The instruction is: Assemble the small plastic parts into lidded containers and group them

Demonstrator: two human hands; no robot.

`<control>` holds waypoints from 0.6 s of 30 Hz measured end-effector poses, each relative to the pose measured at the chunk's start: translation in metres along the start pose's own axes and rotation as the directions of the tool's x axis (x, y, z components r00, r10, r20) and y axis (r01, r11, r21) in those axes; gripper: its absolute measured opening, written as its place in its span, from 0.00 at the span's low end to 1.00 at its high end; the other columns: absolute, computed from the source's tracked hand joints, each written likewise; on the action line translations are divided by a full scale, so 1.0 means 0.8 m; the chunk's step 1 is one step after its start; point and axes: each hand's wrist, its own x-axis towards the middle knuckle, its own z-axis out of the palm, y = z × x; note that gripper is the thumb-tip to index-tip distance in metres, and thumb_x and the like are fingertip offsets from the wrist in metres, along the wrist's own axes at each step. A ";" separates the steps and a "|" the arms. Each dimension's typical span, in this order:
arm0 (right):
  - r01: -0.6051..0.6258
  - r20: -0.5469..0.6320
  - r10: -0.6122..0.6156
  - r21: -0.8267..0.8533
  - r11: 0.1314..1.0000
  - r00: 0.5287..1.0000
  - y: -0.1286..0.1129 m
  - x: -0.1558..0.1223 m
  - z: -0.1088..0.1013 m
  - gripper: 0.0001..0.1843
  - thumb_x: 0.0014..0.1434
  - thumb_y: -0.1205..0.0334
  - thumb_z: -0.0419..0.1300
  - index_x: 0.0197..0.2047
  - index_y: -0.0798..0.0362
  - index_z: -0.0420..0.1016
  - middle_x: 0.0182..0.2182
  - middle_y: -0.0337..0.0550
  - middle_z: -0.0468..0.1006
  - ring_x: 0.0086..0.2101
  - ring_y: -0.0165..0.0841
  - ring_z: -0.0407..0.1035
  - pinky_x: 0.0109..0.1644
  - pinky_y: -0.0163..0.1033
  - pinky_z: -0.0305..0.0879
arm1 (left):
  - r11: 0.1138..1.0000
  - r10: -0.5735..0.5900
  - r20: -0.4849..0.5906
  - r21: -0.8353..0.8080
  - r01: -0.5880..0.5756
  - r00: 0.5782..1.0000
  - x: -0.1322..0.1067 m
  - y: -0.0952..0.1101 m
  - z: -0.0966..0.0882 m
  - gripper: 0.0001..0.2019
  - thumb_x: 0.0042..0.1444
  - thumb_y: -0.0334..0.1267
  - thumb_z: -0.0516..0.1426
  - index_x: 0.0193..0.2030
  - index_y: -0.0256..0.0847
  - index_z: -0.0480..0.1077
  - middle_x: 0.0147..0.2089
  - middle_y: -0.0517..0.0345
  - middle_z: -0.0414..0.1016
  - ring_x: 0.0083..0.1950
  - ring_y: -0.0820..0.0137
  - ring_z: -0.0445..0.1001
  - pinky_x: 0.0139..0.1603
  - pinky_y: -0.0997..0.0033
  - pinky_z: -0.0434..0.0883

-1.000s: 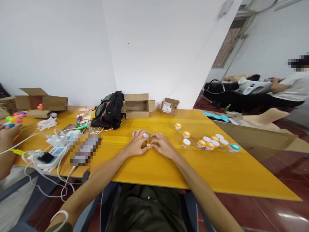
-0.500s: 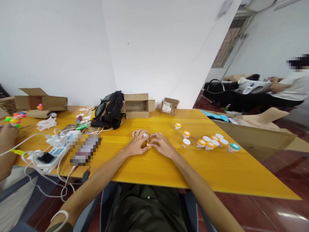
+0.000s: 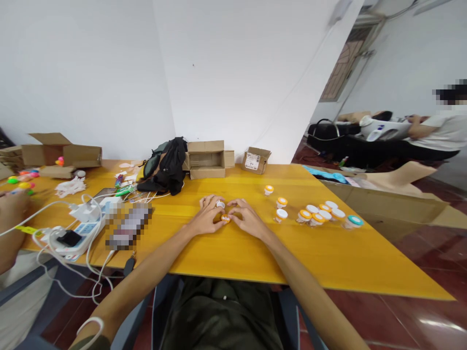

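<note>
My left hand (image 3: 207, 219) is closed near the table's middle, with its thumb and a finger at the edge of a small orange lid (image 3: 225, 218). From the other side, the fingertips of my right hand (image 3: 248, 219) pinch the same lid. Pale parts show on top of it, too small to make out. Just beyond, a white round lid (image 3: 220, 204) sits against my left fingers; what is under it is hidden. To the right stand small clear jars with orange rims, one of them a nearby jar (image 3: 280, 215) with a white top.
Several lidded jars cluster at right, beside a teal-rimmed jar (image 3: 353, 222). A cardboard box (image 3: 207, 171), a smaller box (image 3: 256, 160) and a black bag (image 3: 166, 167) stand at the back. A power strip (image 3: 85, 231) with cables lies left, near a co-worker's hand (image 3: 14, 209).
My hands stay in almost the same place, with the orange lid shifted very slightly. At far left, the co-worker's hand has moved a little near the coloured balls.
</note>
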 end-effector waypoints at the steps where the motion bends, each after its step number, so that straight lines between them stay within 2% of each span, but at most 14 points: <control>1: 0.005 0.001 -0.005 -0.003 1.000 1.000 0.000 0.000 0.000 0.09 0.58 0.70 0.59 0.32 0.48 0.78 0.46 0.45 0.75 0.48 0.39 0.70 0.54 0.50 0.67 | 1.000 -0.003 0.002 0.002 0.003 1.000 0.000 0.000 0.000 0.08 0.58 0.45 0.57 0.39 0.45 0.73 0.59 0.50 0.66 0.62 0.54 0.57 0.60 0.48 0.55; 6: -0.036 -0.066 0.033 -0.038 0.999 0.997 0.006 0.001 0.000 0.09 0.59 0.70 0.57 0.34 0.48 0.77 0.44 0.45 0.76 0.46 0.39 0.70 0.52 0.50 0.67 | 1.000 -0.009 0.017 0.009 0.009 1.000 -0.001 -0.002 0.002 0.08 0.56 0.43 0.58 0.41 0.46 0.73 0.61 0.50 0.64 0.63 0.52 0.56 0.61 0.46 0.54; 11: -0.118 -0.144 0.093 -0.183 0.976 0.985 0.021 -0.001 -0.005 0.11 0.61 0.70 0.54 0.35 0.48 0.76 0.40 0.48 0.76 0.43 0.41 0.70 0.49 0.48 0.68 | 1.000 -0.006 0.022 0.010 0.005 1.000 -0.001 -0.002 0.002 0.07 0.55 0.42 0.59 0.40 0.45 0.73 0.61 0.50 0.64 0.62 0.53 0.56 0.61 0.47 0.54; 18: -0.072 -0.065 0.053 -0.348 0.935 0.996 0.034 -0.001 0.003 0.12 0.63 0.69 0.53 0.36 0.48 0.78 0.38 0.50 0.76 0.42 0.43 0.69 0.46 0.49 0.68 | 1.000 0.002 0.011 -0.002 -0.002 1.000 0.000 0.000 0.000 0.07 0.56 0.43 0.58 0.39 0.45 0.73 0.60 0.50 0.64 0.62 0.52 0.56 0.61 0.47 0.55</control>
